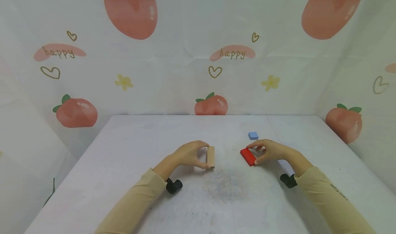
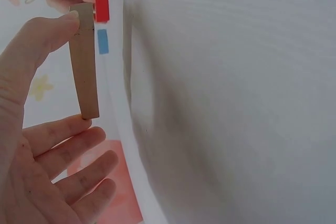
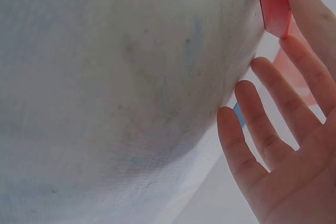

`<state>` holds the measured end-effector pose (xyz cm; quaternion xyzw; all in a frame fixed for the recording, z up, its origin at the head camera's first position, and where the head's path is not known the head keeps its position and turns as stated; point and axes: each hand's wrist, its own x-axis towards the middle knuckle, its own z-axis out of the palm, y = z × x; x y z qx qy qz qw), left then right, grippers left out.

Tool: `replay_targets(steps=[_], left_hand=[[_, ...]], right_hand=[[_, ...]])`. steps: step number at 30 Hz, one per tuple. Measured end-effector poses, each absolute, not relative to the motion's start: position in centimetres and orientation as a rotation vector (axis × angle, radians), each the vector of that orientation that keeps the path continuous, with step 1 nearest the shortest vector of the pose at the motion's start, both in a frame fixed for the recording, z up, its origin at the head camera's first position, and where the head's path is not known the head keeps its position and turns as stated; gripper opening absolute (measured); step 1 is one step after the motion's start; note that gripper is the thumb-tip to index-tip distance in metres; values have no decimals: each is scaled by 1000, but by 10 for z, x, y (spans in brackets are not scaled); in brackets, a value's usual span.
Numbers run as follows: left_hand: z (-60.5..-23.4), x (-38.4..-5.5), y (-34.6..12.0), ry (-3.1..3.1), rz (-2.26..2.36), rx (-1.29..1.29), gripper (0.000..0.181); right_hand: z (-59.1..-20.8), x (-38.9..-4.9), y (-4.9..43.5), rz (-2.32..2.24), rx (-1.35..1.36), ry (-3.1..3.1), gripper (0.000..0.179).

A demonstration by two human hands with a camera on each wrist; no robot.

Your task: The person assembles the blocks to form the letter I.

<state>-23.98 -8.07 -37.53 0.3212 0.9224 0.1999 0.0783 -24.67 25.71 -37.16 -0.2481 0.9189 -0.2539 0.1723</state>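
My left hand (image 1: 190, 154) pinches a plain wooden block (image 1: 210, 157) by its two ends, thumb at the near end and index finger at the far end. In the left wrist view the wooden block (image 2: 85, 72) spans thumb and index fingertip, with the other fingers spread. To the right, my right hand (image 1: 270, 150) pinches a red block (image 1: 248, 157) between thumb and index finger; the block lies slanted. Only part of the red block (image 3: 275, 3) shows in the right wrist view. Just beyond the right hand sits a small blue block (image 1: 253, 135).
The white tabletop (image 1: 154, 196) has a greyish smudge in front of the hands. A patterned cloth (image 1: 173, 72) with peaches and hearts hangs behind the table's back edge. Black wrist devices (image 1: 174, 186) are worn under both forearms.
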Motion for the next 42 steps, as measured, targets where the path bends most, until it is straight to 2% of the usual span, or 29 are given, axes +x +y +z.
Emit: replay_targets(steps=[42], left_hand=[[-380, -264, -44, 2725, 546, 900, 75]], right_hand=[[-373, -248, 257, -730, -679, 2598, 58]])
